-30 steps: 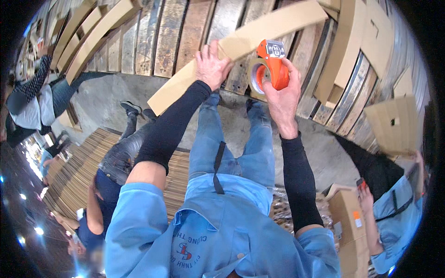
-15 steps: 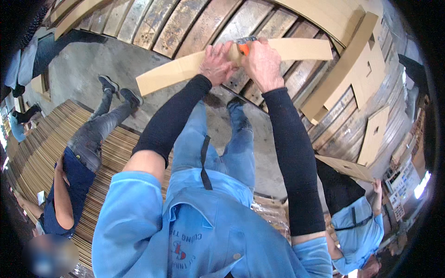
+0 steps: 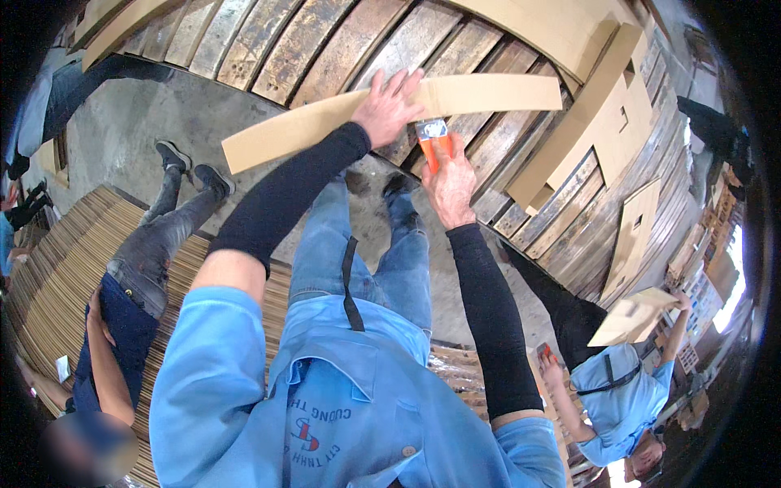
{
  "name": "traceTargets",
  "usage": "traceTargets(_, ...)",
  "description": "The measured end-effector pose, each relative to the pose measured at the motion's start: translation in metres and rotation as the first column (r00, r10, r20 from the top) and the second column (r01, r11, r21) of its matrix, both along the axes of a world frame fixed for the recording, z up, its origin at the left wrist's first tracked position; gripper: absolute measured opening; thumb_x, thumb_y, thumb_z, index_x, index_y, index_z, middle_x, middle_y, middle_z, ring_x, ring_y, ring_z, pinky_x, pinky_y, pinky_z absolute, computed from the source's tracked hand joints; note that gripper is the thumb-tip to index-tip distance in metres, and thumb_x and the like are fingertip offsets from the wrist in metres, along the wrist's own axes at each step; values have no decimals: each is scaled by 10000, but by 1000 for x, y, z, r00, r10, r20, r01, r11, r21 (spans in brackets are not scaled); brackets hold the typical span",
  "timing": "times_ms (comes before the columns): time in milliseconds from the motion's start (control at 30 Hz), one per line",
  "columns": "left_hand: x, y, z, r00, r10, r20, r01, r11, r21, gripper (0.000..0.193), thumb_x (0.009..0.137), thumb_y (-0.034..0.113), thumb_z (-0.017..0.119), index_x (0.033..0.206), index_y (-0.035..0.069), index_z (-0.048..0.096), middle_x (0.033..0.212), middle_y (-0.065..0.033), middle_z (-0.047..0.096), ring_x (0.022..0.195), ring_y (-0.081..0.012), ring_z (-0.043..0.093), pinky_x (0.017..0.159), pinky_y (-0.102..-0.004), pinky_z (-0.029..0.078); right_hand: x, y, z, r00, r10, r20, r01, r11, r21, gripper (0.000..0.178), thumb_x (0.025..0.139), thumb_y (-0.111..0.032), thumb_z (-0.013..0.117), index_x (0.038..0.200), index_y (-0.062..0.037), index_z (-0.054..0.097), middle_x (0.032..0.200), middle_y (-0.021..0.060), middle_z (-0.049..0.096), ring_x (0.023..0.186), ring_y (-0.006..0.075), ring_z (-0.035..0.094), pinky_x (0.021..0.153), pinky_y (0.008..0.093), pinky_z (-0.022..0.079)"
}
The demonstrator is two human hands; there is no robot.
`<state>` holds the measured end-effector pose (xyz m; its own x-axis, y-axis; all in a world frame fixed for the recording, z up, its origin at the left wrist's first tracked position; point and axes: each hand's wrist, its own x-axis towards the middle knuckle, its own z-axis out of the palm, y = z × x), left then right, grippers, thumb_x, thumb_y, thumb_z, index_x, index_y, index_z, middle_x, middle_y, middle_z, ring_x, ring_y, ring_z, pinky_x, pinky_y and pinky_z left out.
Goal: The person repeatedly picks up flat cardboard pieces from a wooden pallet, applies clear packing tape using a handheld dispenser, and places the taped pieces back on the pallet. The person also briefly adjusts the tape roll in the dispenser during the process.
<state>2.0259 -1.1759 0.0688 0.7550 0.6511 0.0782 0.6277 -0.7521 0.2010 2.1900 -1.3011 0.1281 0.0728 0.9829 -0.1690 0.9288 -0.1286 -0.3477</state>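
A long, narrow strip of brown cardboard (image 3: 498, 93) lies across the wooden slats in front of me, bowed in the picture. My left hand (image 3: 389, 110) presses on its middle, fingers stretched out over it. In my right hand (image 3: 451, 180) is an orange-handled tool (image 3: 434, 142) with a wide silver head; its exact kind is not clear. The head is close to the strip's near edge, just right of my left hand. My right fingers wrap round the handle.
Slotted cardboard pieces (image 3: 582, 134) lie on the slatted wooden platform (image 3: 342, 49) to the right. A tall stack of cardboard sheets (image 3: 73, 236) is at the left, with a person in dark clothes (image 3: 122, 325) against it. A co-worker in blue (image 3: 622, 390) holds a cardboard piece (image 3: 630, 315) at lower right.
My right hand has drawn the orange-handled tool back toward me, off the strip's far side to its near side. My left fingers have stretched out. The co-worker's cardboard piece has shifted.
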Motion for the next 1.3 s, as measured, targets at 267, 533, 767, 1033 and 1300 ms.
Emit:
traceTargets(267,-13,46,-21,985,6,173,94,821,-564,616,729,261,766,1283,44,610,1337,-251,521,1243,-395,529,1035,-465,443,-5,4,5,998,-7,-65,14,994,107,559,718,-117,770,1267,-115,666,1377,157,516,997,364,667,851,455,570)
traceTargets(533,-40,-7,-16,959,238,155,-149,887,-436,601,793,358,787,1293,89,587,1480,-210,470,1216,-386,573,1068,-471,443,-22,48,20,997,40,-67,-37,998,53,435,726,-101,737,1158,-87,697,1286,171,575,909,362,703,793,450,589)
traceTargets(767,-28,-31,-15,965,263,-7,-262,956,-132,547,660,340,852,1134,164,643,1452,-101,464,1279,-313,496,1022,-451,404,-15,49,24,993,96,-66,-92,994,52,427,717,-102,739,1140,-77,692,1260,170,584,901,370,703,785,450,592)
traceTargets(1033,-35,-6,-8,961,224,164,-182,954,-238,482,726,447,801,1009,69,704,1346,-128,585,1156,-349,604,966,-482,475,16,-5,33,991,91,-93,-90,996,8,496,733,-100,761,1218,-79,660,1287,167,535,906,360,683,771,456,580)
traceTargets(1300,-46,14,-39,943,230,241,-178,959,-218,456,875,454,718,1128,75,721,1315,-108,639,1149,-315,638,993,-413,503,14,38,26,985,149,-83,-136,981,139,420,738,-95,741,1155,-85,689,1250,149,548,823,359,694,702,453,591)
